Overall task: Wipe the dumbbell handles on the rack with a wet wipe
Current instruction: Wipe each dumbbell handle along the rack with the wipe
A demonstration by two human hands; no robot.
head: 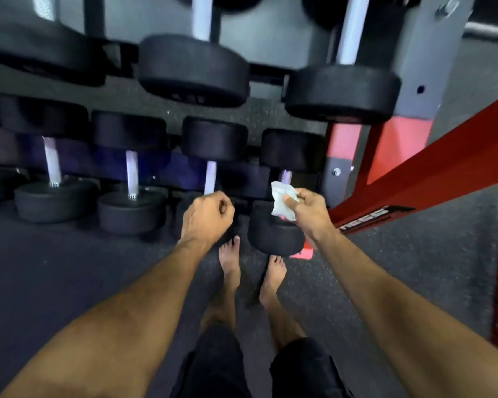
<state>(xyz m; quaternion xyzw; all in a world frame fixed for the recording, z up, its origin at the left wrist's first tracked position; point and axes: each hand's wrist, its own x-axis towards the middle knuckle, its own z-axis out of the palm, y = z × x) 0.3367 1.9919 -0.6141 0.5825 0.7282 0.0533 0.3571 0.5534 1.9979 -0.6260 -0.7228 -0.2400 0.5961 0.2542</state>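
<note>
The right hand (309, 209) pinches the wipe (283, 200) just before the rightmost lower handle (285, 177). The left hand (206, 215) is fisted, empty, beside it. A red frame (431, 179) crowds the right.

Seen from above: right hand (309, 209) pinching a crumpled wet wipe (282, 200) just before the rightmost lower dumbbell handle (285, 177), left hand (207, 215) fisted beside, bare feet (230, 265) on dark floor (55, 268).

Bare feet (230, 268) on dark rubber floor (55, 268), beside a red frame (443, 168).
</note>
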